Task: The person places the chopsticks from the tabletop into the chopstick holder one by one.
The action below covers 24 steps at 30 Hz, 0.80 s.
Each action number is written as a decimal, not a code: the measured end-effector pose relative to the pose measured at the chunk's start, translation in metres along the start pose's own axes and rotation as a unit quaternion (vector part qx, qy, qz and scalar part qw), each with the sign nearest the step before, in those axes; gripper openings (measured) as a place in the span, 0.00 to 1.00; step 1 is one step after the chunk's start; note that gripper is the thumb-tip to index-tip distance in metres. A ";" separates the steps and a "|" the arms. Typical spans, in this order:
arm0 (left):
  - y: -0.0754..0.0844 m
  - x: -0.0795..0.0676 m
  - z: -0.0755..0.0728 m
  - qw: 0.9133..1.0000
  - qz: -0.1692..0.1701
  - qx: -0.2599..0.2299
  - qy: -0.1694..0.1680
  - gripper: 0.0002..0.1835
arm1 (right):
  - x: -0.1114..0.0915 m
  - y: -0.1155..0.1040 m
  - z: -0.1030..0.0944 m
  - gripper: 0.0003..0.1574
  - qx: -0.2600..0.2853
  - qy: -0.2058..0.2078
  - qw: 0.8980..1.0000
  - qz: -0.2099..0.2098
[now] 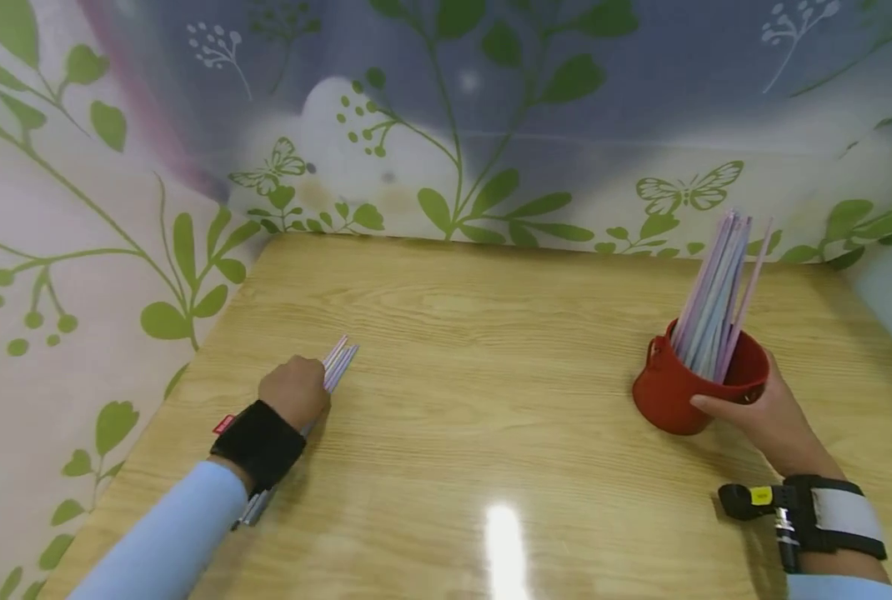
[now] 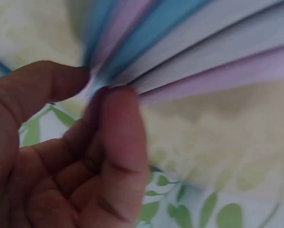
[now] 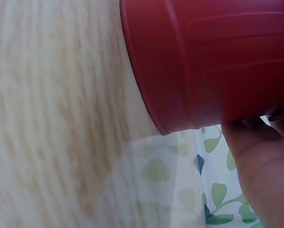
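At the left of the table, my left hand (image 1: 294, 393) pinches a bundle of long pastel straws (image 1: 341, 363). Their tips stick out past the fist, and the other ends come out under the wrist. In the left wrist view, pink, blue and whitish straws (image 2: 180, 52) fan out from between thumb and fingertips. My right hand (image 1: 779, 417) holds a small red bucket (image 1: 667, 390) by its right side, thumb over the front near the rim. More pink, blue and lilac straws (image 1: 712, 304) lean upright inside it. The right wrist view has the bucket's side (image 3: 213, 61) close up.
The wood-grain table (image 1: 476, 375) reaches back to a leaf-and-butterfly printed curtain (image 1: 446, 167), which also runs along the left side. Each wrist wears a black strap (image 1: 258, 446). A bright light reflection lies at the table's front.
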<state>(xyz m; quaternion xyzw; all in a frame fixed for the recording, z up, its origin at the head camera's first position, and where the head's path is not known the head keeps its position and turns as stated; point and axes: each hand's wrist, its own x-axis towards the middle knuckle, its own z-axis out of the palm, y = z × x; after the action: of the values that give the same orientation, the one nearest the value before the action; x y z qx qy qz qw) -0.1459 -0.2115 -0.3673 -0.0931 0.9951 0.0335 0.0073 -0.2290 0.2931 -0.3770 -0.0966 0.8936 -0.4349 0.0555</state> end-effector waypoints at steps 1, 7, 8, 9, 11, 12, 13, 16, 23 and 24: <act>-0.005 -0.003 0.002 1.000 0.001 -0.008 -0.006 0.06 | 0.000 0.000 -0.001 0.51 0.001 0.002 1.000 -0.001; -0.006 -0.011 0.008 1.000 0.007 -0.011 -0.006 0.08 | -0.001 -0.002 0.000 0.50 0.011 0.003 1.000 0.007; -0.003 -0.012 0.008 1.000 0.010 -0.005 -0.006 0.09 | -0.001 -0.003 0.000 0.51 0.010 0.003 1.000 0.008; -0.001 -0.011 0.010 1.000 0.014 0.004 -0.005 0.09 | -0.002 -0.003 0.000 0.51 0.008 0.003 1.000 0.009; 0.006 -0.010 0.011 0.999 0.023 0.023 0.006 0.10 | -0.002 -0.002 -0.001 0.51 0.008 0.006 1.000 0.010; 0.009 -0.009 0.012 0.999 0.026 0.033 0.019 0.11 | -0.001 -0.002 -0.001 0.51 0.008 0.007 1.000 0.007; 0.011 -0.008 0.013 0.998 0.028 0.041 0.033 0.12 | -0.001 -0.002 -0.001 0.51 0.009 0.007 1.000 0.006; 0.017 -0.009 0.014 0.995 0.033 0.057 0.074 0.12 | 0.001 -0.002 0.001 0.51 0.014 0.006 1.000 0.007; 0.025 -0.011 0.017 0.997 0.055 0.024 0.043 0.10 | -0.001 -0.001 0.001 0.51 -0.002 0.008 1.000 0.007; 0.026 -0.010 0.017 0.998 0.052 0.015 0.031 0.10 | -0.001 -0.001 0.001 0.51 -0.001 0.010 1.000 0.007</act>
<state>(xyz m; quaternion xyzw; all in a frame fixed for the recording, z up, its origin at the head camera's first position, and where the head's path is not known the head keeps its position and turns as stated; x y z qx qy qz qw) -0.1409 -0.1831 -0.3826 -0.0419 0.9987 0.0163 -0.0236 -0.2279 0.2922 -0.3769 -0.0856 0.8954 -0.4341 0.0494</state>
